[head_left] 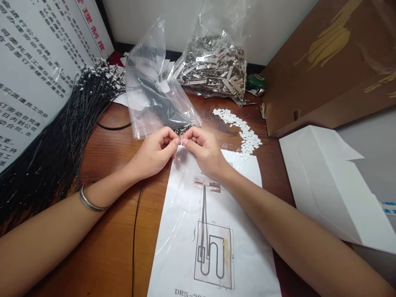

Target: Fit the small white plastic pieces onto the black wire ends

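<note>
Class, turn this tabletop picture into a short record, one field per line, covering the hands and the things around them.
Hands: left hand and right hand pinching, fingertips close together; anything between them too small to identify
Surface: brown wooden table
Under right hand: white printed paper sheet
Beyond hands: clear plastic bag, dark contents
Back: clear plastic bag of silvery metal strips
Left: thin black cables, white ends
Right: small white flat pieces; brown cardboard box
</note>
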`<state>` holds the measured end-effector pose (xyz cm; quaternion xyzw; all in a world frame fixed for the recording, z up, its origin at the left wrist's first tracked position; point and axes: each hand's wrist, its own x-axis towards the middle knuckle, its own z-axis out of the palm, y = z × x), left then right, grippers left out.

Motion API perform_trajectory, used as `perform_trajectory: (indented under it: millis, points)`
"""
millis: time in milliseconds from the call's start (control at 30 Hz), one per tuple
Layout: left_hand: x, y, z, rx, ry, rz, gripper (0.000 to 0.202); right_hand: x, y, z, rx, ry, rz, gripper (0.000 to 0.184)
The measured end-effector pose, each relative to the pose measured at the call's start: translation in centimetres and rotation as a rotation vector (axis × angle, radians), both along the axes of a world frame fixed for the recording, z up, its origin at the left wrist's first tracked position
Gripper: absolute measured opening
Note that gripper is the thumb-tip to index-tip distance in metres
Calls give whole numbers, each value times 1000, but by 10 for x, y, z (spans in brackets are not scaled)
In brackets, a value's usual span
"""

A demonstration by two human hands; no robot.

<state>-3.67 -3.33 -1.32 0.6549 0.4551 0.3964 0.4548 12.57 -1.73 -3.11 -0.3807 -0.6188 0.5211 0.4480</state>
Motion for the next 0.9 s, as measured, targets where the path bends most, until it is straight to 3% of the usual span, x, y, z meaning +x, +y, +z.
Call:
perform_trajectory:
  millis: [367, 900]
  points:
    - [1, 1, 2, -85, -92, -10, 14, 0, 3, 0, -127, 132, 83, 17]
    - [0, -1, 4, -66, -134, -78, 15, 5, 2, 8, -136, 171, 223, 19]
